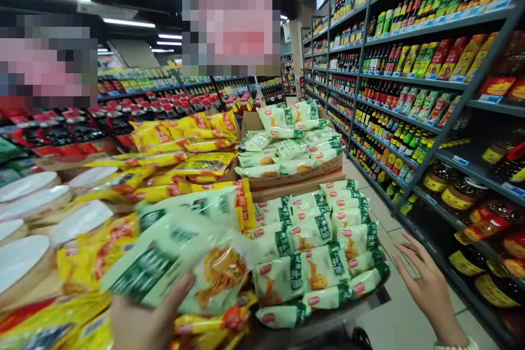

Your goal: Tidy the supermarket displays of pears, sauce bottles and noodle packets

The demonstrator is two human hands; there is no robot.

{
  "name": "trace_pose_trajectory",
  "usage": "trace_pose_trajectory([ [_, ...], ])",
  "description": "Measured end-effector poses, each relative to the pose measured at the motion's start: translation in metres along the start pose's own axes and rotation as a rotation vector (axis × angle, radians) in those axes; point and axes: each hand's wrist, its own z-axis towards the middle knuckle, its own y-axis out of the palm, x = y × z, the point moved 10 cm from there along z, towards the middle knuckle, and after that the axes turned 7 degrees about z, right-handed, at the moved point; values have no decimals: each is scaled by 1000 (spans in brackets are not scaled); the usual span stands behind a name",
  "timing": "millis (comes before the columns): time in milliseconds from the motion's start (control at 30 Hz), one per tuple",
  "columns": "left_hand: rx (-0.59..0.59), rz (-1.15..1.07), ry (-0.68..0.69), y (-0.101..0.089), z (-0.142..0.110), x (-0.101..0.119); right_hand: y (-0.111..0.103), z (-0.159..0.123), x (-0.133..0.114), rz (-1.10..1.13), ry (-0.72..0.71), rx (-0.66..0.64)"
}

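Observation:
My left hand (145, 320) is at the bottom left, its thumb pressed on a green and white noodle packet (184, 257) that it holds up, blurred by motion. My right hand (426, 284) hangs in the air at the lower right with its fingers spread and nothing in it, just right of the stacked green packets (315, 246). Yellow packets (164, 164) lie heaped to the left of the green ones.
A tall shelf (430, 87) of sauce bottles and jars runs along the right, beside a tiled aisle (394, 295). A cardboard box (295, 175) behind holds more green packets. White round packs (24, 257) lie far left. Two people stand at the back.

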Motion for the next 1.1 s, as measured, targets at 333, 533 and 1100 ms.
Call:
trace_pose_trajectory([
  [333, -196, -519, -623, 274, -88, 32, -21, 35, 144, 50, -116, -310],
  [533, -144, -313, -363, 288, -69, 44, 42, 42, 95, 247, -320, -559],
  [1100, 46, 699, 301, 287, -97, 90, 40, 93, 193, 188, -160, -269],
])
